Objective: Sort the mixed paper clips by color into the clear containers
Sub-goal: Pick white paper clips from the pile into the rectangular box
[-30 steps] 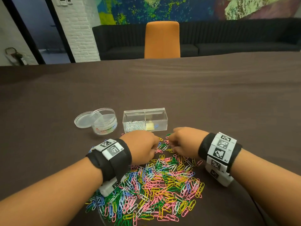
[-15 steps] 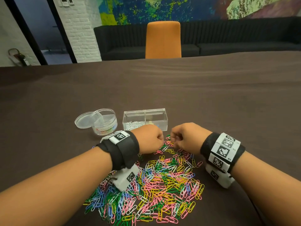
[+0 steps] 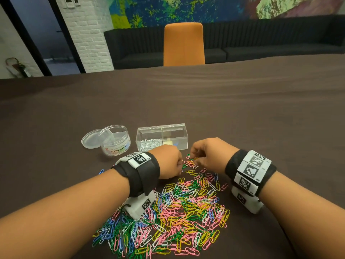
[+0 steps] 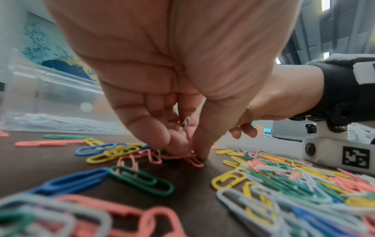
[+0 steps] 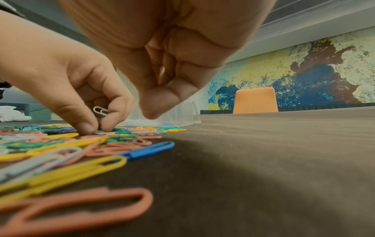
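At the pile's far edge, the left hand [image 4: 172,89] pinches a white clip [image 5: 100,110] while pressing at pink ones; the right hand [image 3: 209,154] hovers curled, apparently empty. Beyond stands the rectangular container [image 3: 162,136], whites inside. Interlocked clips [image 3: 168,212] on the desk [image 3: 242,113] could drag wrong colors along.

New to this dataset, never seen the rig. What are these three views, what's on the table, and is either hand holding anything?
No robot: a person sorts with bare hands, wearing a head camera and one on each wrist. The head view looks down on the table, the mixed clip pile, a rectangular clear box with white clips in one half, and a round tub. The left wrist view shows the left hand pinching a white clip at the pile. The right hand is curled; nothing visible in it.
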{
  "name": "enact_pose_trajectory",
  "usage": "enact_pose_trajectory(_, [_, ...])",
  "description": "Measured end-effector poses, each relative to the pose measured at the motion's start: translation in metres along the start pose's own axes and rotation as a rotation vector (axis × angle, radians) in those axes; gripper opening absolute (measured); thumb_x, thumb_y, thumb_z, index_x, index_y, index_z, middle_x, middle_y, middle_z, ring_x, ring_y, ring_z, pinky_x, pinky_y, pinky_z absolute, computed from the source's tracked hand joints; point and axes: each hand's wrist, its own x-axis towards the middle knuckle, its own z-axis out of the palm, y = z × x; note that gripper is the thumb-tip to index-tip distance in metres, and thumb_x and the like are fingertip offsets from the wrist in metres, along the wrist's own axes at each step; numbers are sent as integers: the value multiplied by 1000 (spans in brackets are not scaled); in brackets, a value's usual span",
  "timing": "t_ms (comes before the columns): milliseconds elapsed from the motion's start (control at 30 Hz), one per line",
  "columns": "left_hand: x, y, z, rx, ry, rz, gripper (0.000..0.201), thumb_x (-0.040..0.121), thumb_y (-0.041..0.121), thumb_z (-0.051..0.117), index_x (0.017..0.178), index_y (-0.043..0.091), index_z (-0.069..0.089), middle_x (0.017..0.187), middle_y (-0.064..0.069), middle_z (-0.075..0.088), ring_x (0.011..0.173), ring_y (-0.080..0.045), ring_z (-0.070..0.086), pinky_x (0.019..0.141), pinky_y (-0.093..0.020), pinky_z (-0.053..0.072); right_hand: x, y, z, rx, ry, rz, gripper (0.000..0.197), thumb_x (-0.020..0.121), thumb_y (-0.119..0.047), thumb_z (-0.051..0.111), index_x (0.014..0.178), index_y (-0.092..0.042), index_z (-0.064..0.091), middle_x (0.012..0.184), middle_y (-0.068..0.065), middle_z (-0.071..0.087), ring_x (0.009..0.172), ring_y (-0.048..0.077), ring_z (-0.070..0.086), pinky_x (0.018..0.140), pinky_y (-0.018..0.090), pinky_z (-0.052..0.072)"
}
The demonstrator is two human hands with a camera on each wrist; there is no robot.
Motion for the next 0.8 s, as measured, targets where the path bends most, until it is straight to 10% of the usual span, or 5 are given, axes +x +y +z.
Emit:
enact_pose_trajectory(400, [-4,-4,-1,45,-10,-24,12,91,29,64,90,19,71,87,2,67,83,-19,61,70,-27,48,4,-4,1,-298,-166,59,18,92,-31,62,108,-37,69,98,-13,61,100,15,60,92,36,51])
enact_pose_trajectory(567, [-10,-3,-3,27,29,-35,14,90,23,55,81,17,65,85,-4,67,82,-24,63,71,-30,53,6,0,4,-262,-172,44,18,89,-24,66,74,-29,58,78,-11,59,83,15,60,77,32,52])
enact_pose_trajectory(800, [-34,-27,-22,-1170,186,-175,12,85,-4,63,78,6,60,69,-14,67,57,-17,61,46,-19,49,-12,5,-14,-25,28,7,22,89,-10,53,98,-29,53,77,-7,66,71,8,64,68,26,51])
